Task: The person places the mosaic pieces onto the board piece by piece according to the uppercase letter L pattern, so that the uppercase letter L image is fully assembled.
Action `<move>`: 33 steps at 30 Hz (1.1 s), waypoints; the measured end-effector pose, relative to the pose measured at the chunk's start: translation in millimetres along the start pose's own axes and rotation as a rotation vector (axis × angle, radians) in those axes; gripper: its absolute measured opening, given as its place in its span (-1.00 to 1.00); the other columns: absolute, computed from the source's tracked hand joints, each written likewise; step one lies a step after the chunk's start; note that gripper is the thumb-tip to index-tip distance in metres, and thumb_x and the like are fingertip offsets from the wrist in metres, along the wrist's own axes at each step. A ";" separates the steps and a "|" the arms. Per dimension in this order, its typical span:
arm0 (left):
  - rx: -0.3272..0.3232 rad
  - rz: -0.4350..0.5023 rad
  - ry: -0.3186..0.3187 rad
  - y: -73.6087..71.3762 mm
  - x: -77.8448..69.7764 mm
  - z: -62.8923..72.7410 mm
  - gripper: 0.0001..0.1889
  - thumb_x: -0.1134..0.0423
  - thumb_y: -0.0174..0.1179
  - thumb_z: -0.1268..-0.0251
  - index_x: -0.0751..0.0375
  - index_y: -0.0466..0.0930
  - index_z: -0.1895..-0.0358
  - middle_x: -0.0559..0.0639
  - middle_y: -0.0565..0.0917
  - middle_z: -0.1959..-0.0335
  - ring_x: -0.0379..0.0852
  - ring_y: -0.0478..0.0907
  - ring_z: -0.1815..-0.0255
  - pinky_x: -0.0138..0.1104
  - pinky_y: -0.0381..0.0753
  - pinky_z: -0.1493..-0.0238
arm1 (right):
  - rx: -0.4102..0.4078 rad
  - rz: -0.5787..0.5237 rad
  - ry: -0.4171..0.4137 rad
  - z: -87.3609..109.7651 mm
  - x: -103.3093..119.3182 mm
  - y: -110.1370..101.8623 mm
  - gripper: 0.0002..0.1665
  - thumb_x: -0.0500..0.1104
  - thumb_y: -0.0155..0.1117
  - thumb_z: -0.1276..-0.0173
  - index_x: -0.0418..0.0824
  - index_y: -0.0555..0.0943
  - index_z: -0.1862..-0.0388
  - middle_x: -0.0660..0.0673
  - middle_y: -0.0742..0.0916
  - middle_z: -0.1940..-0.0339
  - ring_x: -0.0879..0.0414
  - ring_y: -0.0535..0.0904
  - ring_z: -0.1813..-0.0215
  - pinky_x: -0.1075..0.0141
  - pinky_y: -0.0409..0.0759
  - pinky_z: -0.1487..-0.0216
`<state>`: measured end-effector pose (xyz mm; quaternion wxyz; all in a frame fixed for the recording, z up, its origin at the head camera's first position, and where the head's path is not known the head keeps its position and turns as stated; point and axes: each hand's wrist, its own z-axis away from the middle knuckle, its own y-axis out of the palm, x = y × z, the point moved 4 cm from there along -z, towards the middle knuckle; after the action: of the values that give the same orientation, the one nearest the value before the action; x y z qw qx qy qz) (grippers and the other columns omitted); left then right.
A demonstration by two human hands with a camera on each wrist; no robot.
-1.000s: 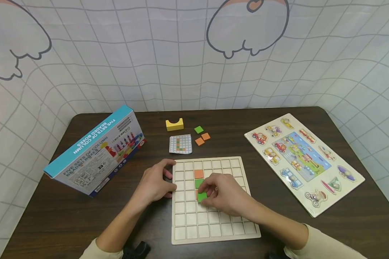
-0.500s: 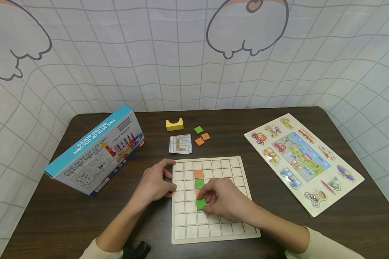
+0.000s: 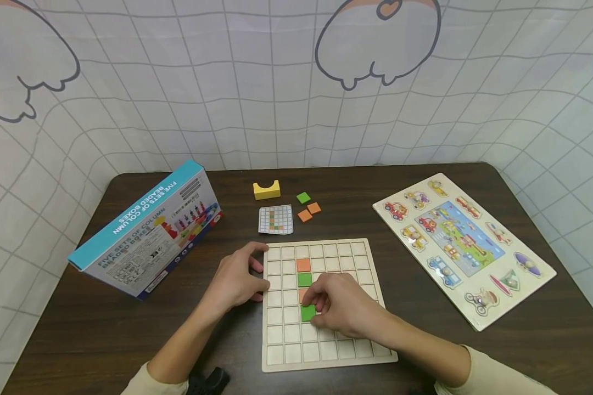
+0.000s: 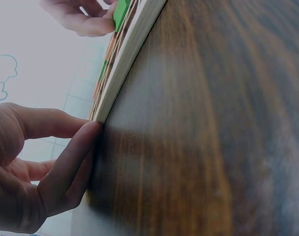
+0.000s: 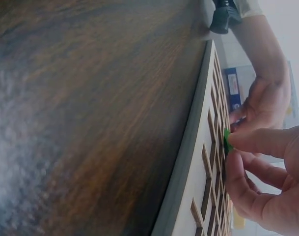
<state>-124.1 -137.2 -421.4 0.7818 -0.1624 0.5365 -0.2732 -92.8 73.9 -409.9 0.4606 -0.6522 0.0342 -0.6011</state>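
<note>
My right hand (image 3: 343,304) is pinching the tilted green square tile (image 3: 308,314) over the wooden grid board (image 3: 339,351), just nearside of an orange tile (image 3: 301,295); my left hand (image 3: 234,278), farther off, is resting fingers against the board's left edge.

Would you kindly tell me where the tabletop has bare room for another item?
Bare table lies between the loose tiles and puzzle board, and between the box and left forearm. It's crowded behind the grid board, where the tiles, card and yellow block cluster.

Card (image 3: 275,219) behind grid board (image 3: 310,351)
</note>
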 end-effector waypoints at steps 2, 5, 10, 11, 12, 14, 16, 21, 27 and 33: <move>0.000 0.000 0.001 0.2 -0.1 -0.1 -0.23 0.52 0.45 -0.04 0.10 0.47 -0.41 0.20 0.57 0.12 -0.06 0.64 0.55 -0.28 0.78 0.55 | -0.001 0.003 -0.002 -0.1 -0.6 0.2 -0.73 -0.43 0.58 -0.01 -0.16 0.77 0.33 0.03 0.66 0.45 0.25 0.58 0.41 0.47 0.63 0.40; 0.001 -0.001 0.001 0.2 -0.1 -0.1 -0.23 0.52 0.45 -0.04 0.10 0.47 -0.41 0.20 0.57 0.12 -0.06 0.64 0.56 -0.29 0.78 0.55 | -0.004 0.009 -0.012 -0.2 -1.0 0.4 -0.72 -0.43 0.58 0.00 -0.15 0.77 0.32 0.04 0.66 0.45 0.25 0.58 0.41 0.47 0.62 0.41; -0.001 -0.004 0.001 0.3 -0.1 0.0 -0.23 0.51 0.45 -0.04 0.10 0.47 -0.41 0.20 0.57 0.12 -0.07 0.64 0.56 -0.29 0.78 0.55 | -0.008 0.017 -0.028 -0.1 -0.8 0.3 -0.71 -0.43 0.57 0.01 -0.15 0.78 0.32 0.04 0.66 0.46 0.26 0.58 0.41 0.47 0.61 0.41; -0.002 -0.004 0.001 0.3 -0.1 0.1 -0.23 0.51 0.46 -0.04 0.10 0.47 -0.41 0.20 0.58 0.12 -0.07 0.64 0.56 -0.29 0.78 0.55 | -0.007 0.018 -0.029 -0.1 -0.7 0.3 -0.71 -0.43 0.57 0.02 -0.15 0.78 0.32 0.04 0.66 0.45 0.26 0.58 0.40 0.47 0.61 0.40; -0.002 -0.004 0.000 0.4 -0.1 0.2 -0.23 0.51 0.46 -0.04 0.10 0.47 -0.41 0.19 0.58 0.12 -0.07 0.64 0.55 -0.29 0.78 0.55 | -0.008 0.019 -0.030 -0.2 -0.5 0.3 -0.71 -0.43 0.57 0.02 -0.15 0.78 0.32 0.04 0.66 0.45 0.26 0.58 0.40 0.47 0.61 0.40; -0.003 -0.003 -0.001 0.5 0.0 0.3 -0.23 0.51 0.46 -0.04 0.10 0.47 -0.40 0.19 0.58 0.12 -0.07 0.64 0.55 -0.29 0.78 0.55 | -0.008 0.020 -0.030 -0.2 -0.3 0.3 -0.71 -0.43 0.58 0.02 -0.15 0.78 0.32 0.04 0.67 0.44 0.26 0.58 0.40 0.47 0.61 0.40; -0.004 -0.003 -0.001 0.5 0.1 0.5 -0.24 0.51 0.46 -0.05 0.10 0.47 -0.40 0.20 0.58 0.12 -0.07 0.64 0.56 -0.29 0.78 0.55 | -0.007 0.019 -0.029 -0.1 -0.1 0.3 -0.71 -0.43 0.58 0.02 -0.15 0.78 0.32 0.04 0.67 0.43 0.27 0.58 0.39 0.48 0.61 0.40; -0.004 0.000 -0.001 0.4 0.3 0.1 -0.23 0.51 0.46 -0.05 0.10 0.47 -0.41 0.19 0.57 0.12 -0.06 0.64 0.55 -0.29 0.78 0.55 | -0.006 0.018 -0.033 -0.1 0.7 -0.8 -0.71 -0.43 0.58 0.01 -0.16 0.78 0.30 0.03 0.68 0.42 0.27 0.59 0.39 0.48 0.62 0.40; -0.005 0.003 0.003 0.5 0.6 -0.4 -0.23 0.52 0.45 -0.04 0.10 0.47 -0.40 0.20 0.58 0.12 -0.07 0.65 0.55 -0.28 0.78 0.55 | -0.009 0.039 -0.028 -0.8 1.1 -2.9 -0.72 -0.41 0.56 -0.01 -0.13 0.79 0.30 0.06 0.71 0.41 0.26 0.60 0.38 0.48 0.60 0.40; -0.004 0.001 0.000 0.7 0.9 -0.3 -0.23 0.52 0.45 -0.03 0.10 0.47 -0.40 0.19 0.57 0.12 -0.06 0.64 0.55 -0.28 0.78 0.56 | -0.004 0.052 -0.023 -2.4 0.4 -6.0 -0.72 -0.38 0.57 -0.05 -0.10 0.79 0.27 0.06 0.72 0.36 0.22 0.61 0.34 0.47 0.60 0.35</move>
<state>-123.9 -137.2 -422.6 0.7817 -0.1637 0.5371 -0.2714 -97.7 75.8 -406.1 0.4751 -0.6590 0.0470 -0.5812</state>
